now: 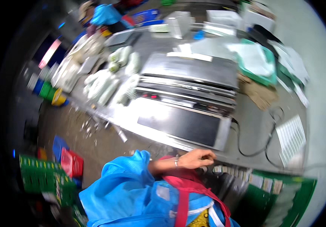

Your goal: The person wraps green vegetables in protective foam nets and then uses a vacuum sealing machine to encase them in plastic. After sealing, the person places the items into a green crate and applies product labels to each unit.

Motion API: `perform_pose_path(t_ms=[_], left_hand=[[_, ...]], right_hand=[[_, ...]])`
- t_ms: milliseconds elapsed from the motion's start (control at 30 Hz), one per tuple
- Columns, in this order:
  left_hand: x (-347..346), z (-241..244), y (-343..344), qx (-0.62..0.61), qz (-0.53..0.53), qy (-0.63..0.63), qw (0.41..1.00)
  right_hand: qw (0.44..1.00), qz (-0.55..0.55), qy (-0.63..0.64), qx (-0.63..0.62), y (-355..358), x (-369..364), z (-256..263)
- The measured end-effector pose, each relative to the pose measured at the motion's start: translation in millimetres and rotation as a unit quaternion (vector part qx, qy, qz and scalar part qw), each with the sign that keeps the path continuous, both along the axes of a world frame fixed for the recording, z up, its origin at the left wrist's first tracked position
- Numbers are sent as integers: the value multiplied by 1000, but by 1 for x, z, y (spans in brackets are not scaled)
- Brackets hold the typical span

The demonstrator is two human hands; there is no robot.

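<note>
My left hand [197, 159], with a bangle at the wrist, hovers by the front edge of a metal table [253, 124]. Its fingers are loosely curled and parted, and nothing shows in them. Just beyond it sits a steel film-wrapping machine [189, 69] with a dark flat plate [181, 123] at its front and a red light on its panel. To the left of the machine lie several pieces of produce in white foam nets [102, 86]; some green shows at the far ones. My right hand is out of view.
A teal basket [272, 61] with white sheets stands at the right, beside brown cloth or paper [260, 92]. A black cable [269, 142] loops near a label sheet [292, 140]. Green crates [301, 195] are below right; a red basket [71, 162] is left. Another person [104, 15] is at far left.
</note>
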State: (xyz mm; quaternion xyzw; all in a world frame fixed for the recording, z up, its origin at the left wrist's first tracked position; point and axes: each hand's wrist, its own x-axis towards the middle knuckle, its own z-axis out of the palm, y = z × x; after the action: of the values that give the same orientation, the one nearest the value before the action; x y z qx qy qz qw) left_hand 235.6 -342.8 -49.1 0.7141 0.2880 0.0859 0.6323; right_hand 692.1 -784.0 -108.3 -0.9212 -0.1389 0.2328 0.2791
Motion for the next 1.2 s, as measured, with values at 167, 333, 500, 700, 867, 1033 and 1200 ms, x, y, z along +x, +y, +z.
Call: perform_pose_path(t_ms=[167,333,500,700,867,1033,1200], left_hand=[[-102,12,54,147,261,-67,952],[-286,-17,200,420,509,79,747],[-394,-70,295,259,353,468,767],[-446,-73,326,4,402,239,884],[-461,-50,343,-136,455,-91,875],[-366,67,389,38,215,-91,972],[-214,100,416,198,-5,-53,979]], right_hand=[[998,-42,-5,-53,38,30,42],[997,-67,-16,-19,96,20,82],[998,-24,-60,22,184,-53,122],[984,104,-131,69,286,-103,154],[975,167,-87,121,374,-182,151],[948,269,-88,148,487,-242,163],[931,326,-53,159,535,-266,162]])
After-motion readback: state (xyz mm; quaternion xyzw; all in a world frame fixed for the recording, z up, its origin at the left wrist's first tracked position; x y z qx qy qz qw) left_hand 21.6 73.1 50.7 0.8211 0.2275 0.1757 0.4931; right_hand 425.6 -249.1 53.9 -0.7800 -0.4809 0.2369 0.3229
